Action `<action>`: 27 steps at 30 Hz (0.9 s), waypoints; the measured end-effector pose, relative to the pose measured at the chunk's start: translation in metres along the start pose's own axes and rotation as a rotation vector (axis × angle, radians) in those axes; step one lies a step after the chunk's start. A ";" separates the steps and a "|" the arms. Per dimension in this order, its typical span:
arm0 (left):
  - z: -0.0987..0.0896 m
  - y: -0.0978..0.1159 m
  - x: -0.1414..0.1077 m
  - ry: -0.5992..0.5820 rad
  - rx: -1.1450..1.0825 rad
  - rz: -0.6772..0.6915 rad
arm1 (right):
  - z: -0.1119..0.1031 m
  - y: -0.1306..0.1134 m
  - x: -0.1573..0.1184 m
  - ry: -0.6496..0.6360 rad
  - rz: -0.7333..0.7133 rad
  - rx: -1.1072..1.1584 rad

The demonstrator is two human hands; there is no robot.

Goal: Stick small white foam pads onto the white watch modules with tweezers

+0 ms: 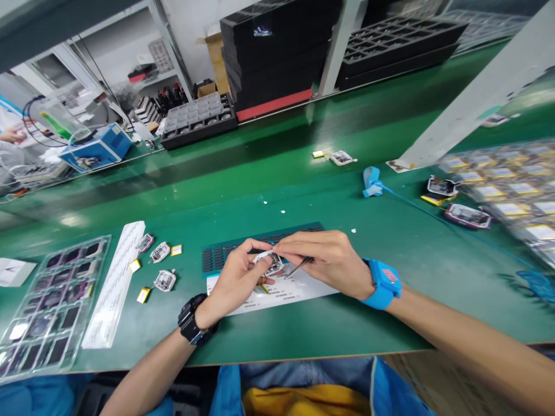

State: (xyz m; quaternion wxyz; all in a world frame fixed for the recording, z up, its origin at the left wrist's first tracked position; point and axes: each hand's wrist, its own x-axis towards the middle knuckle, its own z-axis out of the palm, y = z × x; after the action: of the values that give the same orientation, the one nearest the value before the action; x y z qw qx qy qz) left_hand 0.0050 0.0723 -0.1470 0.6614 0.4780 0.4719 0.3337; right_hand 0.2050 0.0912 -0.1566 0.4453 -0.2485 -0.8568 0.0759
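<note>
My left hand (236, 276) pinches a small white device housing (274, 264) with a circuit inside. Beneath it, a small yellow-edged battery (262, 289) shows near my fingers. In my right hand (336, 260) is a pair of tweezers (298, 268), pointing down and left. The right thumb and forefinger touch the housing's upper edge. Under both hands lies a white printed sheet (310, 290), with a teal sheet of dark pads (211, 261) behind it. A black watch is on my left wrist and a blue strap (382, 284) on my right.
Left are several open housings (165, 281) with batteries, a white strip (110, 289) and a clear tray (56, 300) of parts. A blue cord (416, 199), more housings (467, 216) and another tray (511, 190) lie right. A slanted white post (459, 92) rises behind.
</note>
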 end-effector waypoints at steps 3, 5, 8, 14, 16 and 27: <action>0.000 0.001 -0.001 -0.005 -0.001 -0.009 | 0.003 0.000 -0.001 0.027 0.037 -0.022; 0.001 0.002 -0.002 -0.009 -0.010 -0.016 | 0.004 -0.001 -0.001 0.020 0.081 -0.028; 0.001 0.003 -0.001 -0.004 -0.041 -0.022 | 0.006 -0.005 0.000 -0.012 0.179 0.014; 0.002 0.000 -0.002 0.006 -0.063 0.009 | 0.009 -0.009 0.001 -0.007 0.277 0.129; 0.002 -0.001 -0.002 0.007 -0.048 0.022 | 0.010 -0.009 0.001 -0.001 0.272 0.151; 0.001 -0.006 -0.002 -0.005 -0.038 0.090 | 0.009 -0.008 0.000 -0.012 0.260 0.170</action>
State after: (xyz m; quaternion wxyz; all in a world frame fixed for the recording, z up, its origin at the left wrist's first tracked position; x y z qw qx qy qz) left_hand 0.0052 0.0679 -0.1522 0.6559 0.4870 0.4419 0.3706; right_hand 0.1945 0.0850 -0.1590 0.4460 -0.3184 -0.8105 0.2070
